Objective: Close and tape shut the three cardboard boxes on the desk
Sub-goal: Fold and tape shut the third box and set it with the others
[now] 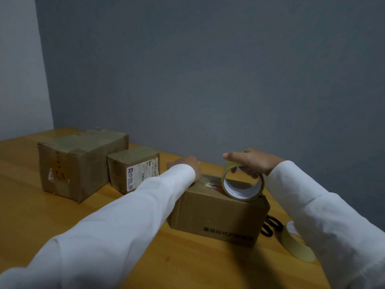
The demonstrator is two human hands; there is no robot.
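Three cardboard boxes stand on the wooden desk (62, 222). The large box (77, 165) at the left and the small labelled box (133, 170) beside it are closed, with tape across their tops. The nearest box (216, 215) has its flaps down. My right hand (252, 161) grips a roll of clear tape (242, 185) standing on edge on this box's top. My left hand (187, 163) presses on the far left part of the same top, where a tape strip runs along the seam; its fingers are mostly hidden.
A second, yellowish tape roll (295, 243) lies on the desk at the right, partly behind my right sleeve. Black-handled scissors (270, 226) lie between it and the nearest box. A grey wall stands right behind the desk.
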